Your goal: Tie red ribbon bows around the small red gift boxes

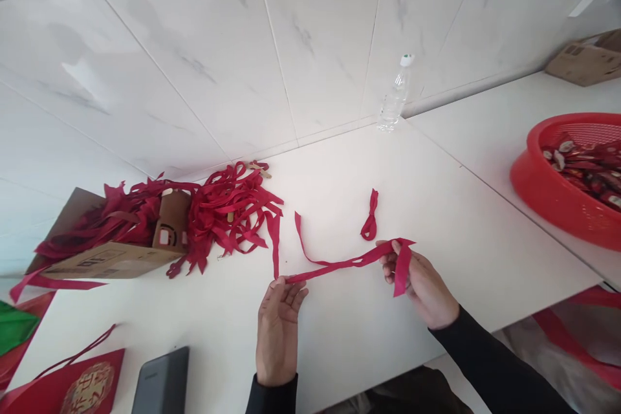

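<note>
A red ribbon (334, 266) stretches between my two hands above the white table. My left hand (280, 330) pinches it between thumb and finger, and one tail sticks up past the grip. With thumb and fingers closed, my right hand (422, 281) holds the other part, a short end hanging over its fingers. Another loose tail curls away from the ribbon's middle. Beyond my right hand lies a small tied bundle of red ribbon (370, 217). To the left spreads a tangled heap of red ribbons (228, 207).
A cardboard box (111, 262) full of red ribbons stands at the left. Nearer are a dark grey rectangular object (161, 380) and a red gift bag (99, 372). A clear bottle (394, 100) stands against the tiled wall. A red basket (538, 187) of small wrapped items sits right.
</note>
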Available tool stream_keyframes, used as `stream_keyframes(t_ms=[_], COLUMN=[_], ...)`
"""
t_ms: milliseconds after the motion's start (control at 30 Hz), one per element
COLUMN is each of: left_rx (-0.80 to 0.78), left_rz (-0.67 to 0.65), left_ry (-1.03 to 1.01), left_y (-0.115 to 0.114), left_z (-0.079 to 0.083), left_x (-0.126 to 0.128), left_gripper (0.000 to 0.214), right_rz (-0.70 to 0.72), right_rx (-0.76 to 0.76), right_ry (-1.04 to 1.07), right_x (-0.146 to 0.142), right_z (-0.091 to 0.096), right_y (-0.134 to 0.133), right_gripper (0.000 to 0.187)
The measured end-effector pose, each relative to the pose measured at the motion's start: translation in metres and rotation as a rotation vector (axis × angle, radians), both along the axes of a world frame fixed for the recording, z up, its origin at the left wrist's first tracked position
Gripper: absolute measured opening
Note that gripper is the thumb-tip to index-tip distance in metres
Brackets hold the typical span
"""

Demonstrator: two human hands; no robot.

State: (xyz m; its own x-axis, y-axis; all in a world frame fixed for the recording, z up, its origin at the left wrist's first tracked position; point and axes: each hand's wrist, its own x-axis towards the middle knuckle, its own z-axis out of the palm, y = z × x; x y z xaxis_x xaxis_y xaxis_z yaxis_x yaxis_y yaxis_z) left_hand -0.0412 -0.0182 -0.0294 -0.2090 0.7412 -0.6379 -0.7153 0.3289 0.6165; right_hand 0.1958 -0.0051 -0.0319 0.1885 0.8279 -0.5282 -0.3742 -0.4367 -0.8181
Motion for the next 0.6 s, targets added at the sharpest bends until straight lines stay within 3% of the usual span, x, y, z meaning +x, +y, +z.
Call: stream_keyframes(t_ms=[200,267,333,400,500,533,600], left_rx=[-0.054,-0.065,-0.046,0.006,0.078,0.088,0.097], left_rz=[0.147,0.222,0.245,0.209,0.087,0.041,0.007], left_ry=[-0.044,-0.06,-0.088,-0.132,-0.211,-0.235,-0.265], left_y=[-0.007,-0.01,-0.015,-0.022,-0.034,-0.038,-0.044], left_z=[0.007,0.009,0.011,0.015,0.022,0.023,0.025], left_x=[0.006,0.013,0.025,0.041,0.063,0.069,0.077], left_gripper=[0.013,0.013,0.017,0.021,0.023,0.023,0.025], right_rz=[-0.143,-0.26,-0.297,-0.091,0.332,0.369,0.298], right_rx=[-0.044,-0.055,0.012,0.029,-0.128,-0.16,-0.161], right_ry=[-0.009,-0.139,-0.314,-0.333,-0.066,0.011,0.064], right_x=[0.015,0.015,0.008,-0.006,-0.031,-0.037,-0.041], right_z=[-0.002,-0.001,0.002,0.006,0.012,0.013,0.012], right_y=[-0.01,-0.024,-0.037,-0.044,-0.04,-0.038,-0.033], right_gripper=[0.052,0.053,0.042,0.033,0.048,0.052,0.051])
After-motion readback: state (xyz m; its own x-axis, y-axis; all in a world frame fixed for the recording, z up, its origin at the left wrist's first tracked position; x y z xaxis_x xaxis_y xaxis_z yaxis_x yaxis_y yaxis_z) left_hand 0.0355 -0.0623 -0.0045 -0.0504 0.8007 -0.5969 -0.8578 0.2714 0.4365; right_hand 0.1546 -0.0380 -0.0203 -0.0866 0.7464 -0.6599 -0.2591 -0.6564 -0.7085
